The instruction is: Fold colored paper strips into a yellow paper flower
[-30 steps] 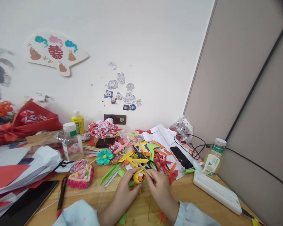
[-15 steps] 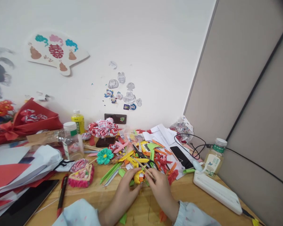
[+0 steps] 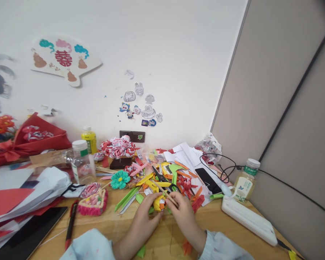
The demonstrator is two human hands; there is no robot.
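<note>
A small yellow, orange and white paper flower (image 3: 159,203) sits between my two hands, low in the middle of the view. My left hand (image 3: 145,217) holds it from the left, fingers curled over the top and thumb below. A thin wooden stick (image 3: 164,192) slants from upper left into my right hand (image 3: 183,213), whose fingers are closed round it beside the flower. Just beyond the hands, black scissors (image 3: 162,178) lie on a heap of yellow, green and orange paper strips (image 3: 146,179). A red paper flower (image 3: 186,183) rests right of the scissors.
Behind the hands are a teal flower (image 3: 120,179), a phone (image 3: 208,180) and white papers (image 3: 184,158). A power strip (image 3: 249,220) and a bottle (image 3: 246,180) stand right. Left are a heart-shaped box (image 3: 93,203), a jar (image 3: 82,162), a pen (image 3: 71,224) and a tablet (image 3: 29,233).
</note>
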